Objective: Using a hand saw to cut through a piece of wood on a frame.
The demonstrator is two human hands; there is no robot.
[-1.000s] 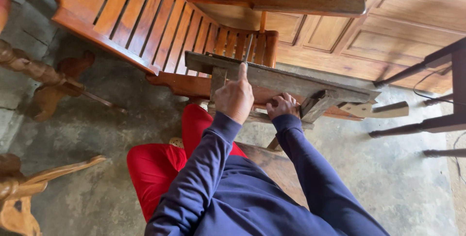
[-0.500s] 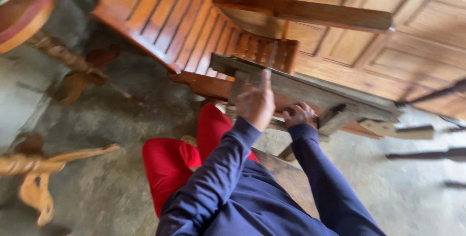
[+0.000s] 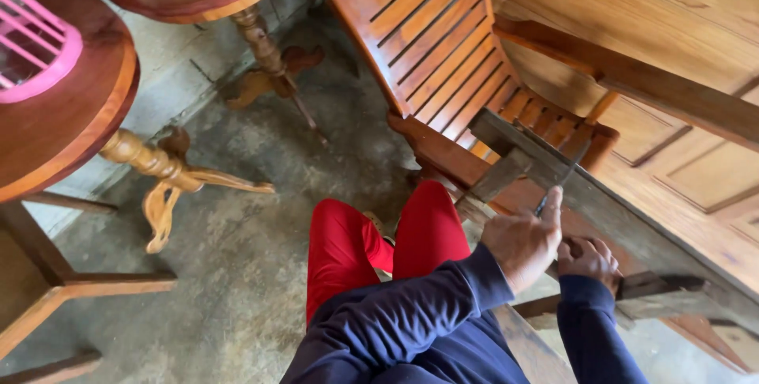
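The lower end of the thin dark tool [image 3: 563,182] is hidden behind the left hand [image 3: 522,246], so its handle cannot be made out. The right hand [image 3: 589,261] is partly covered by the left hand; its palm is not visible.

Left hand: fingers curled shut around the tool, index finger extended along its shaft. The tool points up and away, its tip meeting the grey weathered plank [image 3: 553,167].

Right hand: fingers closed over the edge of the plank, just beside the left hand.

The plank runs diagonally before a slatted wooden chair [image 3: 443,44]. Red trouser legs [image 3: 379,246] rest above the concrete floor [image 3: 237,234]. Two round pedestal tables [image 3: 71,131] stand at left, cut off by the frame.
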